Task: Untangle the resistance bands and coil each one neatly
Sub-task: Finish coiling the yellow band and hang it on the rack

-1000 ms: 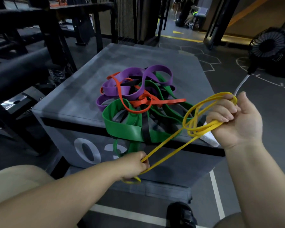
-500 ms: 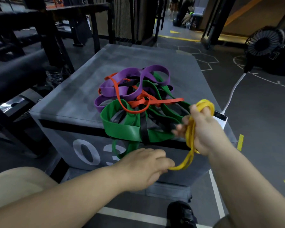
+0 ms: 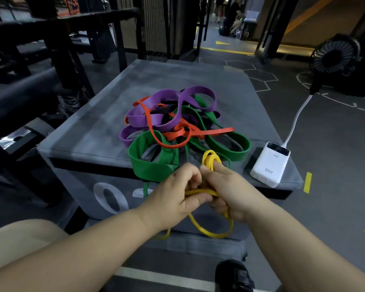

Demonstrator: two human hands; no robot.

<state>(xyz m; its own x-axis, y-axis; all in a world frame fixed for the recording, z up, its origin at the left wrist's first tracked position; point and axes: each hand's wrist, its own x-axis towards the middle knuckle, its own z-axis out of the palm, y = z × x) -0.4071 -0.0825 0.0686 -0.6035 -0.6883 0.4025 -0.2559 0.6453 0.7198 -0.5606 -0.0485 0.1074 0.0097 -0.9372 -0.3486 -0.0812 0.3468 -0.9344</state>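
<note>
Head view: we look forward and down from the person's head.
Nearness: our forearms enter from the bottom edge, close.
Centre of frame: grey padded box (image 3: 89, 131).
Upper right: black round fan (image 3: 335, 55), farther off.

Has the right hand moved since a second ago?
Yes. The right hand has swung left and toward the person, from beside the grey box's right corner to its front face, meeting the left hand on the yellow band.

Hands (image 3: 200, 192) together — yellow band (image 3: 211, 160) bunched
</note>
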